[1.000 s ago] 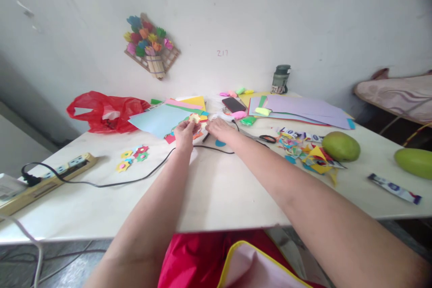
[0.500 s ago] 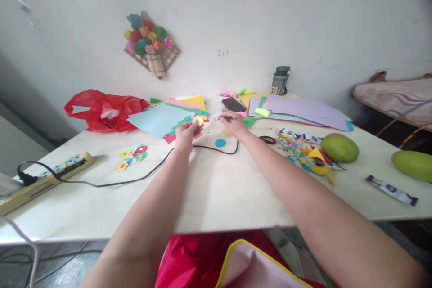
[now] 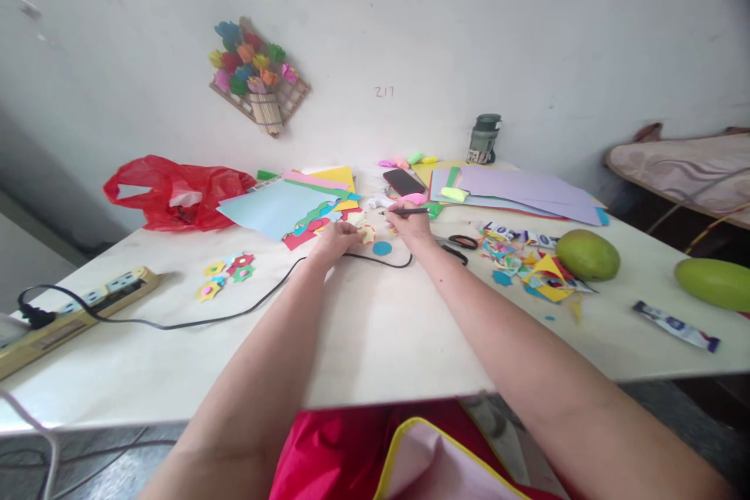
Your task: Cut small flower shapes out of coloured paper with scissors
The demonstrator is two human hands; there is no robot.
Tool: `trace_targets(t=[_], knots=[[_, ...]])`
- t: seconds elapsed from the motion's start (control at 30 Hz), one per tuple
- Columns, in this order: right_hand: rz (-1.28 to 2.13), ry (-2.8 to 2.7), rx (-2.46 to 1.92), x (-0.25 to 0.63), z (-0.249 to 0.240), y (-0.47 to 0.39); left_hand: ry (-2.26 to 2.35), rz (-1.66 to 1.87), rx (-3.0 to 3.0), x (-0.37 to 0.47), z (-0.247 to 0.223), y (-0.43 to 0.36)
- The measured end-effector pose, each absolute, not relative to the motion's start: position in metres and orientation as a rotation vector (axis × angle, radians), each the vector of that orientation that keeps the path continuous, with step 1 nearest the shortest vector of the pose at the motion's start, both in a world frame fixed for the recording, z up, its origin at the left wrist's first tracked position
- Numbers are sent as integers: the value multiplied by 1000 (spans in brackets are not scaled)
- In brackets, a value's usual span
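A dark pen (image 3: 417, 211) is gripped in my right hand (image 3: 413, 228), lying almost level with its tip toward the left. My left hand (image 3: 337, 241) has its fingers closed at the edge of a pale yellow paper flower (image 3: 368, 233), low over the table. Just below the flower lies a blue paper circle (image 3: 383, 248). Beyond my left hand are wavy-edged coloured paper pieces (image 3: 308, 224). Black-handled scissors (image 3: 462, 241) rest right of my right wrist, partly hidden by it. Several finished-looking paper flowers (image 3: 242, 273) with coloured centres lie at left.
A black cable (image 3: 234, 317) runs across the table from a power strip (image 3: 126, 291). Paper scraps (image 3: 544, 277) and a green mango (image 3: 587, 255) lie at right. Coloured sheets (image 3: 527, 191), a phone (image 3: 404, 181), a bottle (image 3: 484, 139) and a red bag (image 3: 176, 187) stand farther back.
My left hand has lowered the pale yellow flower toward the table and moved slightly right. The right hand has shifted a little down with the pen, and more of the scissors shows.
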State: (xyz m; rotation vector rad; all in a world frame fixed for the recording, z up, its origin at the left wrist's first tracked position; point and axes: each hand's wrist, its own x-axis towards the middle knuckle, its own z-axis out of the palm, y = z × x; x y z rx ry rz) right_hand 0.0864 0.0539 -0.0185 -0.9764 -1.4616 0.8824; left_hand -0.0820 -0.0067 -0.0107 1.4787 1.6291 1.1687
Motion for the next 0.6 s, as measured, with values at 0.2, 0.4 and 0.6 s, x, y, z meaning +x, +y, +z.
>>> trace_targets(t=[0.2, 0.4, 0.6], knots=[[956, -1505, -937, 87, -16, 41, 1579, 1078, 1563, -80, -7, -11], [1018, -1641, -958, 92, -16, 34, 1496, 1066, 1618, -79, -9, -11], [1123, -1644, -886, 90, -15, 29, 1523, 1048, 1642, -79, -7, -12]])
